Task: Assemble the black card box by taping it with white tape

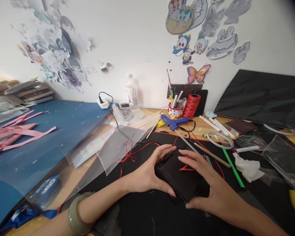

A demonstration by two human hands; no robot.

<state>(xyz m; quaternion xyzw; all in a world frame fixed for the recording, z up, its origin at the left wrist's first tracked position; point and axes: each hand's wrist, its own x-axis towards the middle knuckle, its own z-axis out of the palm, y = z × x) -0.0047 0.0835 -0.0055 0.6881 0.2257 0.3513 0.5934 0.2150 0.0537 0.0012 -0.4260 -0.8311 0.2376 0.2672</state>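
Note:
Between my two hands is a black box-like object, gripped from both sides. My left hand curves round its left edge, thumb low at the front and fingers along the back. My right hand clasps the opposite side, its thumb at the near corner and its fingers reaching over the top. A red cord shows on the box, partly covered by my right fingers. More red cord lies loosely tangled on the black mat to the left. Whether the box touches the mat cannot be made out.
Behind the box lies a blue glue gun, near a red spool and a pen holder. Clear plastic sheets and wooden sticks lie leftward. A green stick and crumpled tissue are rightward.

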